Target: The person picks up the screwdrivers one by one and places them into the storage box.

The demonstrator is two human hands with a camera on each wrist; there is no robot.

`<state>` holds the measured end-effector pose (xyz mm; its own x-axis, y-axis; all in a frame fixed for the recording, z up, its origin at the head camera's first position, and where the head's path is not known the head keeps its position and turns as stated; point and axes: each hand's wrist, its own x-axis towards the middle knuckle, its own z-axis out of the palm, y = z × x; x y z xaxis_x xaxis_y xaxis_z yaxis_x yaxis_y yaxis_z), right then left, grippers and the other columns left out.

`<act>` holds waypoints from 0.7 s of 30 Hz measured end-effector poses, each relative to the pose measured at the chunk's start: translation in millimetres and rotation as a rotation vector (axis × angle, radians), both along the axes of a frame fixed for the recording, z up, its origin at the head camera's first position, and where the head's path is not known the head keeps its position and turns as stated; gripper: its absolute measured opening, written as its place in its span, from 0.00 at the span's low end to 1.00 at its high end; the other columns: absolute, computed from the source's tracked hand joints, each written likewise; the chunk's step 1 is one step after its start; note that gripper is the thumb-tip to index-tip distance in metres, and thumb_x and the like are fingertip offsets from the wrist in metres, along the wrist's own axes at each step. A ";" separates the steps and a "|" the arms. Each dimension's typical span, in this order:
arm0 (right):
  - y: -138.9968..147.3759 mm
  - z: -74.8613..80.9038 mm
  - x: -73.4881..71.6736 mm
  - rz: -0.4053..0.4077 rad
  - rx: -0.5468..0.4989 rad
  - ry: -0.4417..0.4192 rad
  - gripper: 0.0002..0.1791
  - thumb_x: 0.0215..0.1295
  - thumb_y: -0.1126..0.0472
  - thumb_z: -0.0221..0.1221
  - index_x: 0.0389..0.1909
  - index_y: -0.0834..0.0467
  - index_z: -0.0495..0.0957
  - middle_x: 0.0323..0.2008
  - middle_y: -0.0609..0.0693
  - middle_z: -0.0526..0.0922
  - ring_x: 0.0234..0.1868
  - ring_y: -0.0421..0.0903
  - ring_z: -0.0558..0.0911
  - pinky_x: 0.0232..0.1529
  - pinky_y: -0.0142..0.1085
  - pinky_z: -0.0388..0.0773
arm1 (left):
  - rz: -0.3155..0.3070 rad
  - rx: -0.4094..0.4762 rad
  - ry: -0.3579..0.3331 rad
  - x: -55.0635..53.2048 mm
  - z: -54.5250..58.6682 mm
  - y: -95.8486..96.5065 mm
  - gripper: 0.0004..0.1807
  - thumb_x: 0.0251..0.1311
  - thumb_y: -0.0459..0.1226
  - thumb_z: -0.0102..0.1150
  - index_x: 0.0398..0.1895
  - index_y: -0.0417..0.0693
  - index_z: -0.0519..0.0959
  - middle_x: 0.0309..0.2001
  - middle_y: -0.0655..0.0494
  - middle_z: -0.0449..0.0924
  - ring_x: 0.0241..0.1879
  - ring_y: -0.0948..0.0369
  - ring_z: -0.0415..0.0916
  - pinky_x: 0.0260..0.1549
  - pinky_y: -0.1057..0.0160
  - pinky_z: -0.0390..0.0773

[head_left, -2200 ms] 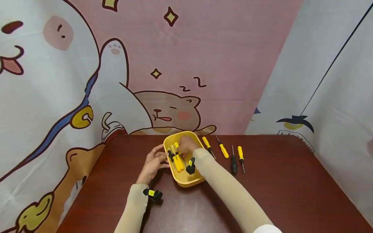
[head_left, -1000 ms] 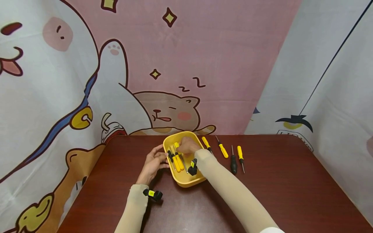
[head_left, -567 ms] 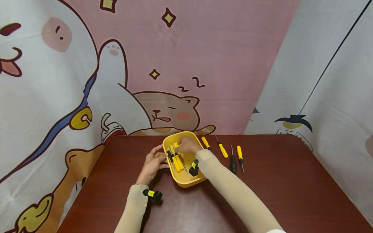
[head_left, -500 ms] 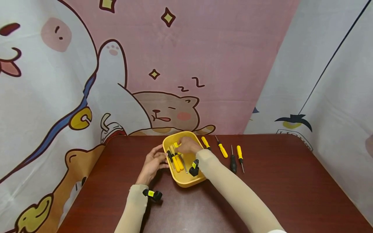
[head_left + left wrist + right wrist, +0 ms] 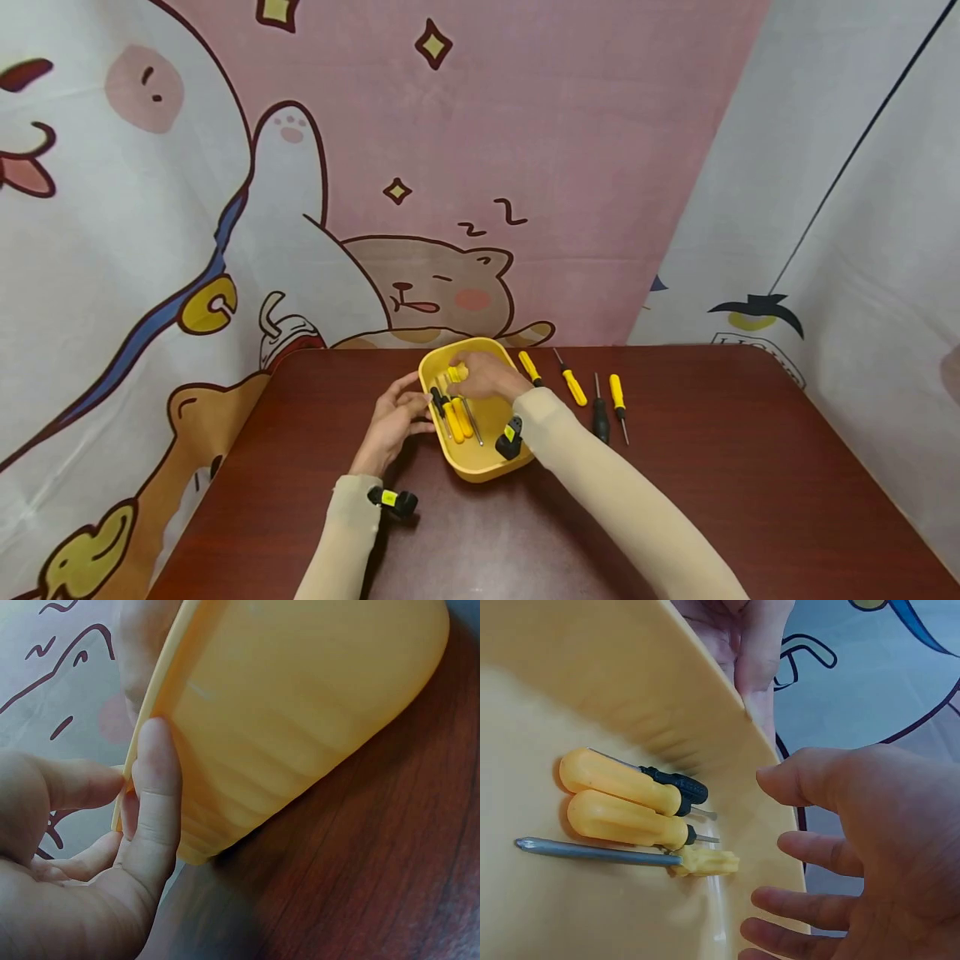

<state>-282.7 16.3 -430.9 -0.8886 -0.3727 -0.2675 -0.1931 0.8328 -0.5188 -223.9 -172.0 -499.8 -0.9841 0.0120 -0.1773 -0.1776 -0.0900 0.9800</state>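
Note:
My left hand (image 5: 392, 421) grips the left rim of a yellow plastic box (image 5: 480, 476); in the left wrist view thumb and fingers pinch that rim (image 5: 154, 697) from both sides. Over the box's far part is my right hand (image 5: 489, 377), its fingers (image 5: 806, 904) spread and holding nothing. A screwdriver with a yellow handle (image 5: 709, 861) and a long cross-tip shaft lies nearest those fingers. Beside it are two more yellow-handled screwdrivers (image 5: 626, 819) and a black-handled one (image 5: 679, 784), all on the box floor along its left side.
Right of the box on the dark red table (image 5: 720, 467) lie several screwdrivers: a yellow one (image 5: 528, 365) partly behind the right sleeve, another yellow one (image 5: 574, 388), a black one (image 5: 601, 419) and a yellow-and-black one (image 5: 617, 393). A cartoon cloth (image 5: 570, 167) hangs behind the table.
My right hand has come away from the yellow screwdriver handle in the box, its fingers now apart, and shifted slightly right. My left hand stays on the rim.

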 end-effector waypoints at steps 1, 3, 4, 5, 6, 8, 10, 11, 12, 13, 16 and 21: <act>1.0 0.2 0.7 0.007 0.006 0.011 0.34 0.67 0.45 0.66 0.71 0.49 0.72 0.68 0.55 0.77 0.58 0.49 0.78 0.66 0.49 0.76 | -0.002 0.001 0.003 -0.2 -0.2 0.2 0.30 0.72 0.31 0.57 0.75 0.51 0.64 0.57 0.30 0.75 0.33 0.58 0.80 0.31 0.59 0.89; 3.6 1.0 2.8 0.028 0.012 0.035 0.34 0.67 0.44 0.66 0.72 0.48 0.72 0.71 0.54 0.74 0.63 0.49 0.76 0.69 0.50 0.74 | -0.003 0.008 0.005 -0.4 -0.3 0.3 0.31 0.71 0.31 0.58 0.75 0.49 0.63 0.56 0.30 0.75 0.33 0.58 0.80 0.31 0.59 0.89; 5.0 1.2 3.4 0.038 0.015 0.046 0.34 0.66 0.44 0.66 0.72 0.47 0.71 0.71 0.54 0.74 0.64 0.50 0.76 0.70 0.50 0.73 | -0.003 0.010 0.006 -0.4 -0.4 0.3 0.31 0.71 0.31 0.58 0.75 0.49 0.63 0.56 0.30 0.75 0.33 0.58 0.80 0.31 0.60 0.89; 6.5 1.5 4.0 0.051 0.020 0.060 0.34 0.66 0.43 0.66 0.72 0.46 0.71 0.72 0.54 0.73 0.66 0.50 0.75 0.71 0.50 0.73 | -0.004 0.009 0.007 -0.4 -0.4 0.3 0.31 0.71 0.31 0.58 0.76 0.49 0.63 0.56 0.31 0.75 0.33 0.58 0.80 0.31 0.60 0.89; 8.0 1.6 4.6 0.065 0.026 0.077 0.35 0.66 0.43 0.66 0.72 0.46 0.71 0.72 0.53 0.73 0.67 0.50 0.74 0.71 0.51 0.72 | -0.003 0.008 0.007 -0.4 -0.3 0.1 0.31 0.71 0.31 0.58 0.75 0.50 0.63 0.56 0.31 0.76 0.33 0.58 0.80 0.31 0.59 0.89; 12.0 1.9 5.9 0.085 0.030 0.112 0.35 0.65 0.42 0.66 0.72 0.44 0.71 0.73 0.51 0.72 0.71 0.52 0.72 0.74 0.51 0.69 | -0.001 0.009 0.004 -0.9 -0.5 0.3 0.31 0.71 0.31 0.58 0.75 0.51 0.64 0.56 0.31 0.76 0.33 0.58 0.81 0.32 0.59 0.89; 16.1 2.2 7.3 0.096 0.027 0.148 0.35 0.65 0.41 0.66 0.72 0.43 0.72 0.73 0.50 0.71 0.75 0.53 0.68 0.76 0.53 0.66 | -0.002 0.004 0.007 -1.3 -0.6 0.6 0.31 0.71 0.31 0.58 0.75 0.52 0.64 0.56 0.31 0.76 0.33 0.58 0.81 0.32 0.59 0.89; 18.2 2.4 8.3 0.100 0.024 0.164 0.35 0.65 0.41 0.67 0.72 0.43 0.72 0.74 0.50 0.71 0.76 0.54 0.66 0.77 0.54 0.63 | -0.003 0.002 0.008 -1.7 -0.7 0.6 0.31 0.71 0.31 0.57 0.75 0.52 0.64 0.56 0.31 0.76 0.34 0.58 0.81 0.32 0.59 0.89; 20.2 2.7 9.3 0.103 0.022 0.178 0.36 0.64 0.41 0.67 0.72 0.43 0.71 0.75 0.51 0.70 0.77 0.55 0.65 0.78 0.55 0.61 | -0.004 0.002 0.008 -2.0 -0.8 0.6 0.30 0.71 0.32 0.57 0.75 0.52 0.64 0.56 0.31 0.75 0.34 0.58 0.81 0.32 0.59 0.89; 22.2 3.1 10.2 0.108 0.019 0.192 0.36 0.64 0.41 0.67 0.72 0.42 0.71 0.75 0.51 0.69 0.78 0.56 0.63 0.79 0.56 0.59 | -0.007 -0.001 0.011 -2.6 -1.2 0.4 0.31 0.71 0.32 0.57 0.75 0.52 0.64 0.56 0.31 0.75 0.34 0.58 0.81 0.33 0.59 0.89; 27.9 4.0 13.0 0.128 0.016 0.217 0.39 0.62 0.41 0.68 0.74 0.41 0.69 0.77 0.53 0.66 0.80 0.60 0.58 0.79 0.60 0.55 | -0.006 0.002 0.009 -2.8 -1.2 -0.1 0.31 0.71 0.31 0.58 0.75 0.52 0.64 0.56 0.31 0.75 0.34 0.58 0.81 0.32 0.59 0.89; 37.0 5.8 18.7 0.185 0.018 0.240 0.45 0.58 0.38 0.69 0.76 0.38 0.65 0.80 0.55 0.58 0.82 0.63 0.51 0.78 0.65 0.54 | -0.004 -0.008 -0.003 -1.7 -1.2 -1.0 0.31 0.71 0.32 0.58 0.75 0.53 0.63 0.57 0.31 0.75 0.33 0.57 0.81 0.32 0.59 0.89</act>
<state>-264.1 53.3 -425.2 -0.8446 -0.5312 -0.0663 -0.4575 0.7805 -0.4260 -225.6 -173.0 -501.0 -0.9836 0.0141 -0.1798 -0.1804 -0.0816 0.9802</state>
